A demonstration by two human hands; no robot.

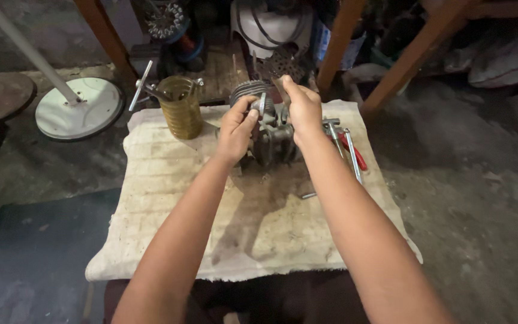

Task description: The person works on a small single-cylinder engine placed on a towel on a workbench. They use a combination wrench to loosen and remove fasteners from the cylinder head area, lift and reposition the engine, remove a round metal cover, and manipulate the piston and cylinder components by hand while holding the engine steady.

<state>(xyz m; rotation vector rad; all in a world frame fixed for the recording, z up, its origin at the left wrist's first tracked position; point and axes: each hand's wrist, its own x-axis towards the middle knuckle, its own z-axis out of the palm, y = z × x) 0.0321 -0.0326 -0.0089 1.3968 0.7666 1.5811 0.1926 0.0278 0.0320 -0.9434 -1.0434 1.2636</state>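
Engine (269, 139) sat upper centre of frame on the cloth (175, 204), finned cylinder pointing away from us. Our left hand (236, 129) pinched a small part at its top; our right hand (303, 108), fingers closed, met it just beside, equally near.

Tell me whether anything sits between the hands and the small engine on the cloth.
Nothing visible does. The left hand and right hand are already on the small engine, at its upper part. The brass-coloured can stands off to the left and the red-handled pliers lie to the right, both clear.
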